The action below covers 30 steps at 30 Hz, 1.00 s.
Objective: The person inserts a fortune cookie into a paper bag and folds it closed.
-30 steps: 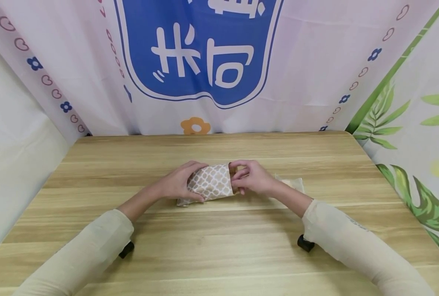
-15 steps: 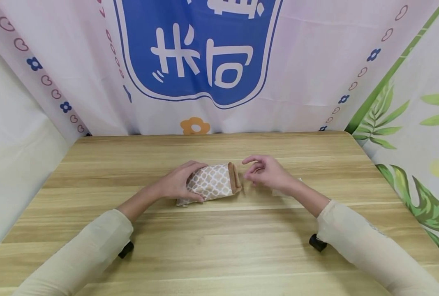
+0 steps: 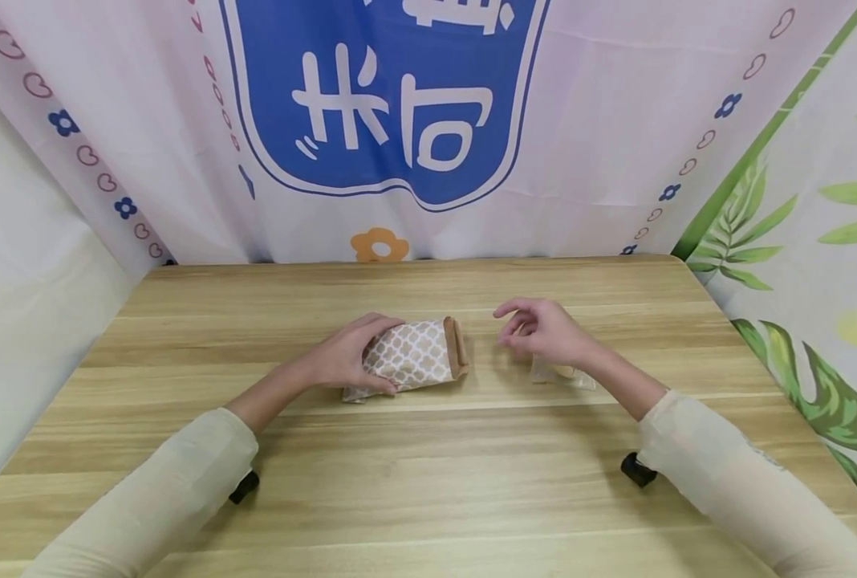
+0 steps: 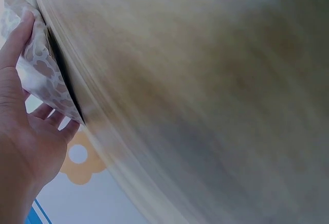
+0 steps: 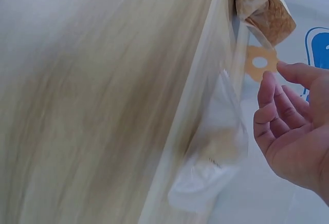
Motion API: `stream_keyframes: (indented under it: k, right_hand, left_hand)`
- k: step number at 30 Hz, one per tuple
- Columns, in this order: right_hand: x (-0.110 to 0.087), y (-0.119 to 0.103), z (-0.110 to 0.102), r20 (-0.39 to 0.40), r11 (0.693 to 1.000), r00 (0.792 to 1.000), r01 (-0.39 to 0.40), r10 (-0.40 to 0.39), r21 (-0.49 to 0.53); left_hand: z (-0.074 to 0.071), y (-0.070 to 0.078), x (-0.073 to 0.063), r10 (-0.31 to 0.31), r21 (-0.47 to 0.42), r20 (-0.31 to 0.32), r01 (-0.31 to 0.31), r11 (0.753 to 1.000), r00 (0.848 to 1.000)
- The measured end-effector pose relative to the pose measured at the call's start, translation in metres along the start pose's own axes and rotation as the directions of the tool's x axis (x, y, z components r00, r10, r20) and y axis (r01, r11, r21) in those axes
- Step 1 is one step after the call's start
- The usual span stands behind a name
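A paper bag (image 3: 410, 353) with a white and tan lattice pattern lies on its side on the table, its brown-lined mouth turned to the right. My left hand (image 3: 345, 357) grips its closed end, thumb on the near side and fingers on the far side; the left wrist view shows the same hold on the bag (image 4: 43, 75). Apart from the bag's mouth, my right hand (image 3: 544, 331) hovers with loosely bent fingers and holds nothing. Below it a clear plastic packet (image 5: 213, 147) with something pale yellow inside lies on the table, partly hidden by the hand in the head view.
The wooden table (image 3: 400, 498) ends at a printed cloth backdrop (image 3: 587, 185) behind the bag. A leaf-patterned cloth (image 3: 826, 321) hangs on the right side. Black wrist devices (image 3: 638, 470) sit under both sleeves.
My right hand has come out of the bag's mouth and moved right, over the plastic packet. My left hand keeps its grip, and the bag has hardly moved.
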State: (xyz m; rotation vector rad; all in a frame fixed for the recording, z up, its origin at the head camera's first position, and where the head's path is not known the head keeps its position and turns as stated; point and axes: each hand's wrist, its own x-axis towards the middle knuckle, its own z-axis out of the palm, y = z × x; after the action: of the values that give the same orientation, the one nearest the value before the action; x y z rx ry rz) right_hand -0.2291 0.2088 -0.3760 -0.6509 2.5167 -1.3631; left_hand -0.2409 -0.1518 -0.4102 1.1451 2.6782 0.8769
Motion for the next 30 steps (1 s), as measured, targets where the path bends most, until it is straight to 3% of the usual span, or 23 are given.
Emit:
stream_keyframes:
  k: [18,25,30]
  right_hand:
    - [-0.008,0.014,-0.026,-0.045,0.975,0.998,0.036,-0.046,-0.219]
    - [-0.013,0.022,-0.032,-0.006,0.952,0.996,0.089,-0.094,-0.293]
    - [-0.016,0.027,-0.037,0.036,0.95,0.996,0.092,-0.085,-0.297]
  left_hand:
    - [-0.003,0.002,0.0,-0.009,0.002,0.012,0.009,1.0,1.0]
    - [-0.002,0.002,0.0,-0.011,0.016,0.013,0.01,1.0,1.0]
    - [-0.001,0.002,0.0,-0.013,0.011,0.015,0.012,1.0,1.0]
